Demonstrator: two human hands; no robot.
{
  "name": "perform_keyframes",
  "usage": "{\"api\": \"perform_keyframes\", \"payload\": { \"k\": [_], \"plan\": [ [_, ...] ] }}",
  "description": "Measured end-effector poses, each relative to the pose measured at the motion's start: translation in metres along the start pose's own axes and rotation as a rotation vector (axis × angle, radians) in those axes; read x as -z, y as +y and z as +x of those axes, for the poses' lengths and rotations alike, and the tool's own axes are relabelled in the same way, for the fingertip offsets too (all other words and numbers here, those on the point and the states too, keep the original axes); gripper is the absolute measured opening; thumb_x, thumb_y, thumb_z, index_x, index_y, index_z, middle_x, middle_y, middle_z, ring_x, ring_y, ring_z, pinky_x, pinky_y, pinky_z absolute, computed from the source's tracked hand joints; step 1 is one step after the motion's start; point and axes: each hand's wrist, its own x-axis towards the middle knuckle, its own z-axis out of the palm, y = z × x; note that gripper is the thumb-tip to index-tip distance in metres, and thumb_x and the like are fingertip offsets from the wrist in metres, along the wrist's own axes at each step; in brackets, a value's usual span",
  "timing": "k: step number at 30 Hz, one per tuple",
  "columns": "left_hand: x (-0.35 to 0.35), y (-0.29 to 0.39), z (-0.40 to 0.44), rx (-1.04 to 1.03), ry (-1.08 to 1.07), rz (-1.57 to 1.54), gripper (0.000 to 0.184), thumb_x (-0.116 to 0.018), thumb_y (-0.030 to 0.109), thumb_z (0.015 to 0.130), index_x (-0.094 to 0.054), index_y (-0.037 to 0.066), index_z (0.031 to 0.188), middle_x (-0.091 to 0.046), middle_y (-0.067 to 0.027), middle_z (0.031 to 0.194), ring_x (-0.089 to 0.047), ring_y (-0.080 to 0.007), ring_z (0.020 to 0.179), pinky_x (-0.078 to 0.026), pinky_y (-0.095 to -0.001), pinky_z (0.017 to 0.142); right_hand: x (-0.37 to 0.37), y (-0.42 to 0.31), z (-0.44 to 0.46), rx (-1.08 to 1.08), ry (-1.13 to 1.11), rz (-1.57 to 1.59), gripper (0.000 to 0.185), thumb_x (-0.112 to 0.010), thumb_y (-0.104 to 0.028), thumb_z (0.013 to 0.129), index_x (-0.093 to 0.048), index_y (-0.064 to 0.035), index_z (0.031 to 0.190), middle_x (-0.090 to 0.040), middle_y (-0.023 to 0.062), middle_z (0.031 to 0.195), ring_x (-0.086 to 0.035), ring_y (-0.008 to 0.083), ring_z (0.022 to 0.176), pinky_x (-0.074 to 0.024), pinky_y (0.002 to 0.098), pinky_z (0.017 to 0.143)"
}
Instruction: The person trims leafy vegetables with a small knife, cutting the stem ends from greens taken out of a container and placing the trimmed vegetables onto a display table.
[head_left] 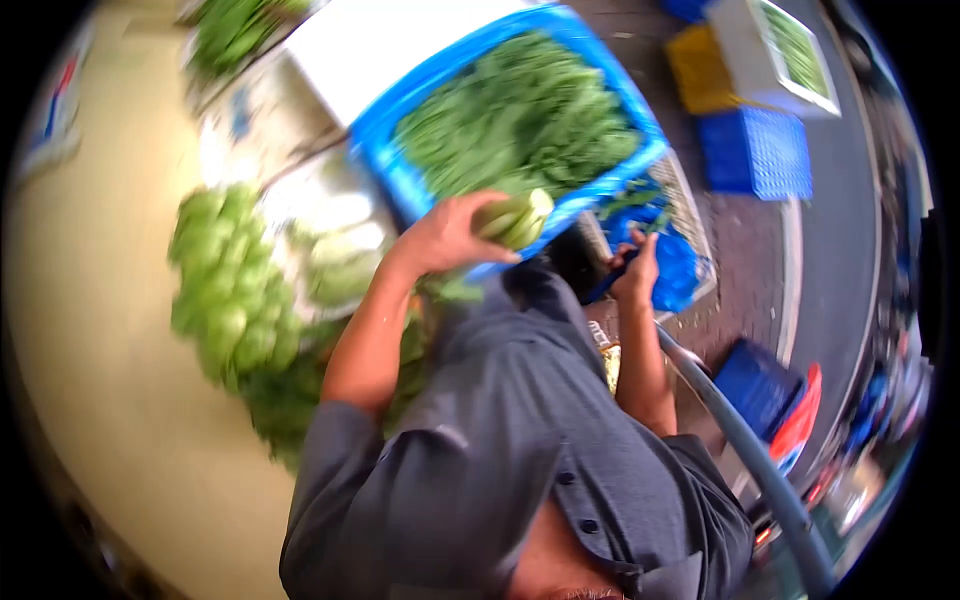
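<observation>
Stem bunch (512, 222), one, gripped by left hand (445, 235) over near rim of blue-lined box (380, 165), long axis running cut-ends-first toward two o'clock; right hand (637, 270) farther, at four o'clock, fingers bent, grasp untellable.

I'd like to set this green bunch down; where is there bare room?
The widest free patch is the tan ground left of the light-green lettuce. Brick paving also shows bare between the blue bag and the pale kerb line. It is crowded around the left hand, with leafy greens filling the blue-lined crate.
</observation>
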Motion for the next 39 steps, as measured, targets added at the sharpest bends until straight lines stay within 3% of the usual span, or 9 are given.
{"api": "perform_keyframes", "payload": {
  "k": [6,8,9,16,17,20,23,29,39],
  "plan": [
    [0.024,-0.036,-0.161,0.081,0.365,-0.32,0.066,-0.091,0.017,0.067,-0.061,0.001,0.124,-0.069,-0.0062,0.105,-0.062,-0.0129,0.097,-0.049,-0.0294,0.089,-0.039,0.04,0.052,-0.022,-0.197,-0.343,0.057,-0.048,-0.06,0.098,-0.057,-0.0071,0.115,-0.047,0.0038,0.074,-0.042,0.0159,0.052,-0.0482,0.037,0.056],
    [0.018,-0.037,-0.216,0.191,0.393,-0.091,0.072,-0.091,0.02,0.067,-0.059,0.002,0.129,-0.067,-0.0071,0.113,-0.061,-0.014,0.103,-0.048,-0.0303,0.093,-0.056,0.043,0.05,0.019,-0.21,-0.411,0.065,-0.048,-0.059,0.099,-0.056,0.0002,0.125,-0.047,0.0047,0.073,-0.042,0.0146,0.053,-0.0476,0.034,0.053],
    [0.009,-0.052,-0.239,0.194,0.444,0.058,0.074,-0.09,0.025,0.065,-0.059,0.002,0.127,-0.068,-0.0125,0.113,-0.065,-0.0218,0.104,-0.05,-0.0349,0.092,-0.06,0.043,0.058,0.013,-0.25,-0.456,0.065,-0.049,-0.059,0.099,-0.056,0.0007,0.125,-0.048,0.0049,0.074,-0.042,0.0147,0.052,-0.0481,0.0343,0.053],
    [-0.071,-0.1,-0.375,0.827,0.29,0.105,0.066,-0.087,0.023,0.064,-0.062,0.006,0.123,-0.068,-0.0162,0.111,-0.065,-0.0327,0.103,-0.051,-0.0385,0.087,-0.089,0.052,0.044,0.014,-0.335,-0.745,0.064,-0.051,-0.055,0.099,-0.058,0.0024,0.125,-0.048,0.0058,0.074,-0.042,0.0146,0.052,-0.0482,0.0353,0.053],
    [-0.088,-0.11,-0.388,0.897,0.315,0.131,0.055,-0.084,0.024,0.063,-0.068,0.013,0.115,-0.07,-0.0136,0.105,-0.067,-0.0315,0.097,-0.051,-0.0453,0.085,-0.085,0.057,0.045,0.007,-0.35,-0.777,0.064,-0.049,-0.055,0.1,-0.057,0.0025,0.127,-0.047,0.0053,0.073,-0.041,0.0146,0.052,-0.0475,0.0344,0.053],
    [-0.132,-0.155,-0.385,1.12,0.025,0.301,0.054,-0.08,0.018,0.07,-0.066,0.019,0.123,-0.067,-0.0116,0.114,-0.061,-0.0299,0.114,-0.037,-0.0585,0.105,-0.086,0.062,0.041,-0.016,-0.38,-0.836,0.064,-0.049,-0.055,0.1,-0.057,0.002,0.128,-0.046,0.0041,0.071,-0.041,0.0139,0.053,-0.0469,0.0332,0.052],
    [-0.202,-0.251,-0.372,1.154,-0.077,0.447,0.051,-0.074,0.015,0.074,-0.066,0.024,0.124,-0.065,-0.0087,0.119,-0.056,-0.0339,0.119,-0.022,-0.0726,0.11,-0.085,0.068,0.039,-0.022,-0.392,-0.892,0.063,-0.049,-0.055,0.1,-0.057,0.0002,0.129,-0.046,0.0028,0.071,-0.041,0.0133,0.053,-0.0478,0.0326,0.054],
    [-0.259,-0.33,-0.349,1.285,0.05,0.491,0.045,-0.063,0.015,0.083,-0.065,0.02,0.127,-0.059,-0.0144,0.127,-0.045,-0.0415,0.128,-0.012,-0.0759,0.111,-0.088,0.06,0.038,-0.023,-0.406,-0.99,0.063,-0.046,-0.057,0.1,-0.058,-0.0025,0.129,-0.047,0.0012,0.069,-0.042,0.0126,0.053,-0.0454,0.0319,0.051],
    [-0.302,-0.282,-0.37,1.281,0.884,0.566,0.066,-0.072,0.017,0.08,-0.048,0.009,0.141,-0.035,-0.0195,0.152,-0.026,-0.0436,0.145,-0.013,-0.0665,0.117,-0.131,0.102,0.012,-0.031,-0.627,-1.087,0.06,-0.05,-0.055,0.1,-0.06,-0.0024,0.126,-0.048,0.0029,0.072,-0.044,0.0122,0.052,-0.0455,0.03,0.049]
  ]
}}
